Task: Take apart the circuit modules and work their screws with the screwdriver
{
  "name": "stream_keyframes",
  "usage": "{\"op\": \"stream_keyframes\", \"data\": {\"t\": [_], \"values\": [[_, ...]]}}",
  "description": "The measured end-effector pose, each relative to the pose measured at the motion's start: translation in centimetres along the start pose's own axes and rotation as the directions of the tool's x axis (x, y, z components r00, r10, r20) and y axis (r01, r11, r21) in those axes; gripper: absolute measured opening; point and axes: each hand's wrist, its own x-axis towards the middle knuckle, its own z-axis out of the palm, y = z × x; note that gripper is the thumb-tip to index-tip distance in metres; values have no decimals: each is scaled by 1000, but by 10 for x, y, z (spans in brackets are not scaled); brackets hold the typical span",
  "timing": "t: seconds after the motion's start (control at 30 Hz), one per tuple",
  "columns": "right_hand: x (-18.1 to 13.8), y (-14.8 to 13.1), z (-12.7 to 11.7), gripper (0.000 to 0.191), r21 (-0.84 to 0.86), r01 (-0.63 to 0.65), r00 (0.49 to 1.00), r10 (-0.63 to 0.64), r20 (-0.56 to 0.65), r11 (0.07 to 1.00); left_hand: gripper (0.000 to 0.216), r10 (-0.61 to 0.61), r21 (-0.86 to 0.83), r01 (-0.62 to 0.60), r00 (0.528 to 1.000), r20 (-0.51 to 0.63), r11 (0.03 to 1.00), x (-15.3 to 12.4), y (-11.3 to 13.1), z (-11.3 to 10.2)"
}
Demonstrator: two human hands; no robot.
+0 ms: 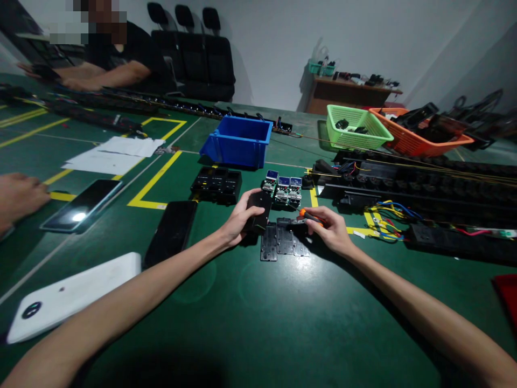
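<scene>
The green counter (258, 323) carries everything, and its bare stretch on the near side of the blue bin (242, 153) looks like good room for resting both forearms, which would steady fine handling. The blue bin itself stands behind the work, so short movements on its near side seem wisest. Just in front of it, slightly left, sits a group of black housings (217, 185) that the left wrist should avoid nudging.

Both hands are nearer the wearer than the blue bin. The left hand (240, 215) has its grip closed round a black case (263, 207), thumb across the face. The right hand (331, 229), farther right of the bin, has a narrow grip, pinched on an orange-handled tool (311, 216).

The case is in front of the blue bin, towards its right — a firm hold should stop it twisting, and bracing its lower end would spare the thumb.

Flat black plates (269, 242) lie nearer the wearer than the bin, beside the case; spreading them slightly would help prevent scuffs. Small circuit boards (290, 195) stand just off the bin's front right, best handled by their edges.

Last, the tool, probably a screwdriver: its tip is hard to make out. Square alignment and light pressure should suit it — a slanted tip could slip.
</scene>
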Motion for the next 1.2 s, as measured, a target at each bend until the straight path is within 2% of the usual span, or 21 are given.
{"op": "stream_keyframes", "data": {"t": [0.1, 0.23, 0.4, 0.5, 0.63, 0.77, 0.9, 1.0, 1.2], "values": [[-3, -1, -3, 33, -34, -37, 999, 35, -36, 999, 60, 59, 66, -57, 998, -21, 996, -3, -1, 1], [-11, 0, -10, 34, -42, -160, 987, 160, 5, 986, 51, 135, 239, -118, 989, -56, 964, -8, 0, 3], [-16, 1, -16, 31, 66, -206, 978, 205, 26, 976, 43, 191, 381, -137, 976, -108, 915, -9, 2, 4], [-11, 1, -13, 29, 172, -206, 978, 197, 68, 963, 39, 294, 523, -194, 949, -114, 830, -7, 1, 3], [-4, 2, -8, 30, 153, -219, 975, 212, 60, 964, 34, 425, 698, -277, 904, -43, 660, -3, -3, 1], [-3, 5, -7, 30, 132, -203, 979, 204, 1, 970, 35, 414, 713, -276, 910, -22, 645, 0, -4, -1], [-3, 8, -8, 31, 126, -224, 974, 224, 15, 966, 34, 335, 687, -196, 940, -73, 700, 1, -1, -2], [-3, 9, -9, 29, 143, -230, 973, 228, 31, 962, 35, 311, 689, -170, 947, -84, 705, -1, 1, -2], [-3, 11, -12, 28, 183, -218, 975, 206, 83, 959, 31, 314, 693, -224, 949, -5, 686, -6, -1, 4]]}}
